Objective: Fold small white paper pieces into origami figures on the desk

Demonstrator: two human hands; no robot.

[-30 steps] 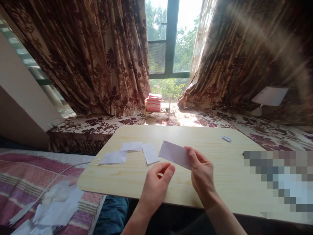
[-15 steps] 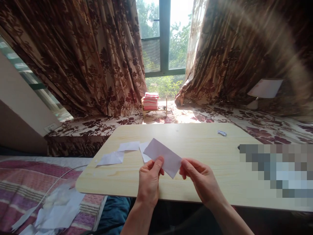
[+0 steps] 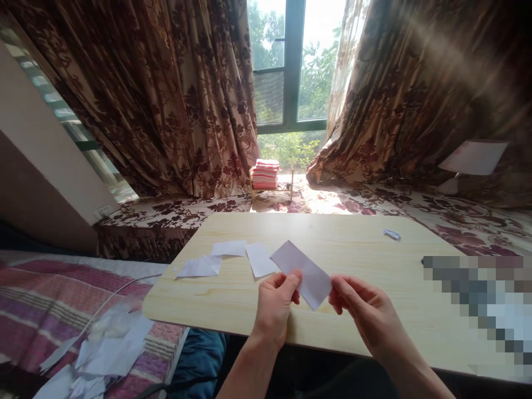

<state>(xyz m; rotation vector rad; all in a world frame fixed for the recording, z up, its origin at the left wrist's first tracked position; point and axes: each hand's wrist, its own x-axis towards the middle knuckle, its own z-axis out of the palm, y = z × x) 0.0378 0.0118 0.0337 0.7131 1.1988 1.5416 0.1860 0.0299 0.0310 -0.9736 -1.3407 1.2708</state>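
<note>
A rectangular piece of white paper (image 3: 305, 271) is held tilted above the table, between both hands. My left hand (image 3: 276, 302) pinches its lower left edge, thumb on top. At the right corner, my right hand (image 3: 361, 305) grips the paper between thumb and fingertips. Just left of it, a flat paper piece (image 3: 260, 260) lies on the pale wooden table (image 3: 233, 310). Two more paper pieces, one at the back (image 3: 229, 248) and one nearer the left edge (image 3: 199, 267), touch or overlap each other there.
A small folded paper (image 3: 392, 234) lies at the table's back right. Several loose papers (image 3: 112, 343) and a white cable (image 3: 112, 291) are on the striped bedding at left. Beyond the table, a small rack holds folded pink cloths (image 3: 265, 174); a lamp (image 3: 474, 158) stands right.
The view has swung slightly left, so everything appears further right. Both hands keep their hold on the paper, which now covers less of the piece lying beside it.
</note>
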